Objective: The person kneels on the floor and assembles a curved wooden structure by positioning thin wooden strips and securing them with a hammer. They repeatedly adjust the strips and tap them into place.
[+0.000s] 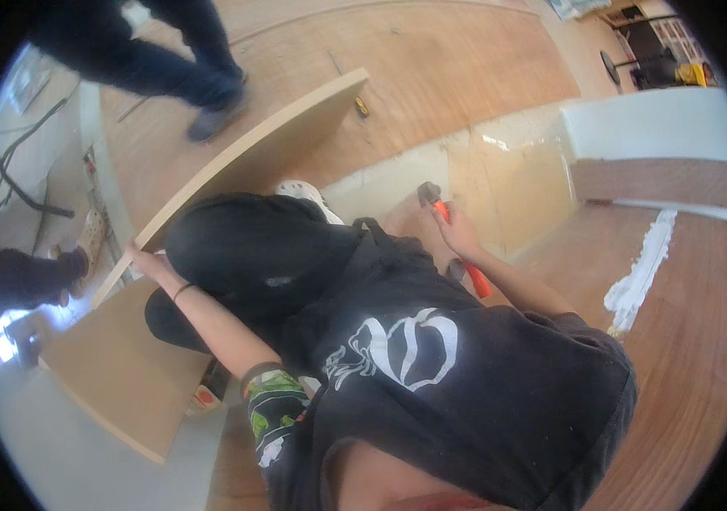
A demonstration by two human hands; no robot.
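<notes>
My left hand (151,262) is closed on the edge of a long curved wooden board (249,146), which stands on edge beside my bent legs in black trousers. Its fingers are partly hidden at the board's edge. Held in my right hand (457,232) is a hammer with a dark metal head (428,194) and an orange handle (477,279). The hammer head points away from me, over the floor. Close to the lower handle is a dark metal piece (455,270) that I cannot make out.
Another person's dark-trousered legs (202,81) stand beyond the board. At the far left is another person's limb (19,277). A second board (121,362) lies left of me. A yellow-and-black tool handle (362,107) lies on the wooden sheet (466,60). White paste (643,268) streaks the panel at right.
</notes>
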